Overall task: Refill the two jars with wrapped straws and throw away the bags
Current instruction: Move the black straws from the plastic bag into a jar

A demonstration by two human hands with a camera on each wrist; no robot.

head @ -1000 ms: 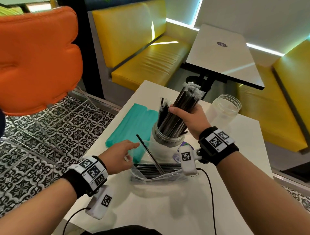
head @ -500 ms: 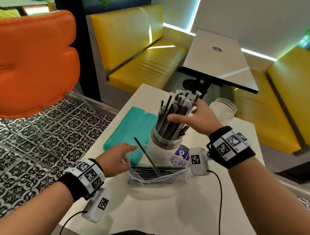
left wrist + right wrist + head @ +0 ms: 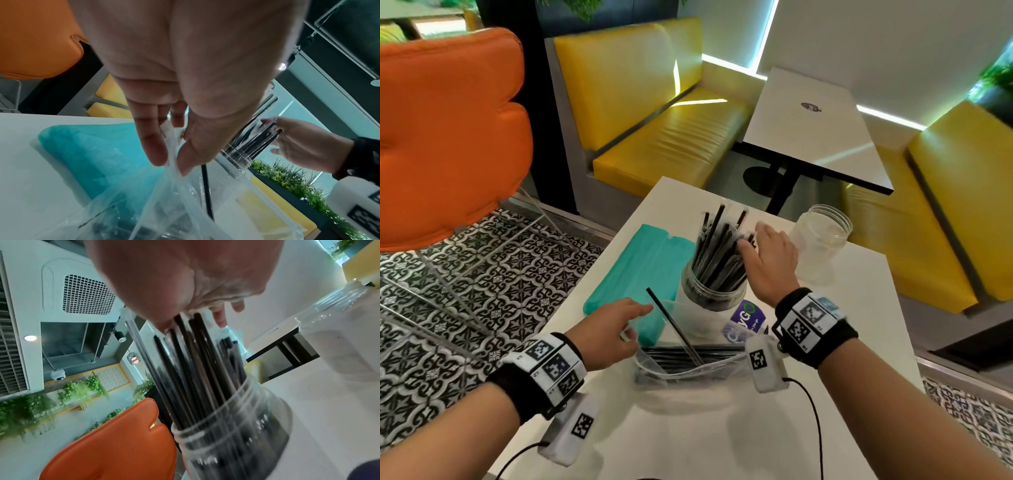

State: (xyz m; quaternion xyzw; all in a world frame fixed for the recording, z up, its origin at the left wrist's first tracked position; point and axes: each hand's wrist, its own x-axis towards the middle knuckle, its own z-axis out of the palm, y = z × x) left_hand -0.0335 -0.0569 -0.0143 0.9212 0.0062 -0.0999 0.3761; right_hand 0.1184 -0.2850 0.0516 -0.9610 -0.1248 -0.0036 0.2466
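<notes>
On the white table (image 3: pixel 774 428), head view: full jar (image 3: pixel 710 291) of wrapped black straws (image 3: pixel 717 253) at centre; empty jar (image 3: pixel 820 240) at 2 o'clock; teal pack (image 3: pixel 640 270) at 10 o'clock; clear bag (image 3: pixel 688 366) at 6 o'clock. Yellow benches (image 3: pixel 664 113), orange chair (image 3: pixel 445 137), patterned floor tiles (image 3: pixel 482 291) surround.

Left wrist view: left hand (image 3: pixel 185 97) pinches the bag's edge between thumb and fingers.

Right wrist view: right hand (image 3: pixel 195 280), fingers spread, touches the straw tops.

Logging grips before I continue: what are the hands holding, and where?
The left hand pinches the clear bag at its top edge. The right hand holds nothing, open against the straws.
</notes>
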